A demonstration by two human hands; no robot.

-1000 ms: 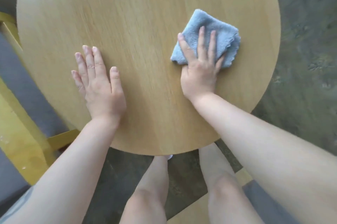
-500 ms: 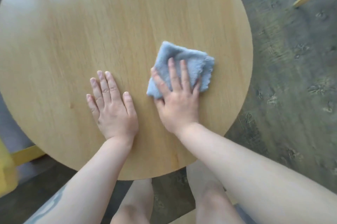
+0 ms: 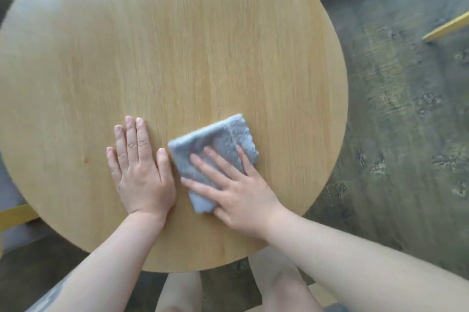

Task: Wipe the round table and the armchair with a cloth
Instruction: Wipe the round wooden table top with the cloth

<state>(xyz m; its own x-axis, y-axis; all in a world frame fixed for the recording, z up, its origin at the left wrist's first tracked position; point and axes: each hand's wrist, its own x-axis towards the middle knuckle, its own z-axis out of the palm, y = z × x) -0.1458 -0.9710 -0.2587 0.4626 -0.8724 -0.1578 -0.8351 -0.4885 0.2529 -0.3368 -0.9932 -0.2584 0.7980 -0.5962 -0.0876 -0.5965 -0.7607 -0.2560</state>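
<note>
Bare knees at the near edge, left hand (image 3: 142,172) flat on the round wooden worktop (image 3: 177,45), fingers straight, right hand (image 3: 238,189) just beside it, fingers spread, pressing a folded blue cloth (image 3: 215,146) onto the worktop, bare wood beyond.

Left hand (image 3: 142,172) and right hand (image 3: 236,189) lie flat, fingers straight.

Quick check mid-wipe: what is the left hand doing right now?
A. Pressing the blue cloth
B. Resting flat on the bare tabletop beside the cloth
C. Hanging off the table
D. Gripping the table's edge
B. The left hand lies flat with straight fingers on the wood of the round table, just left of the blue cloth, which the right hand alone presses.
</note>
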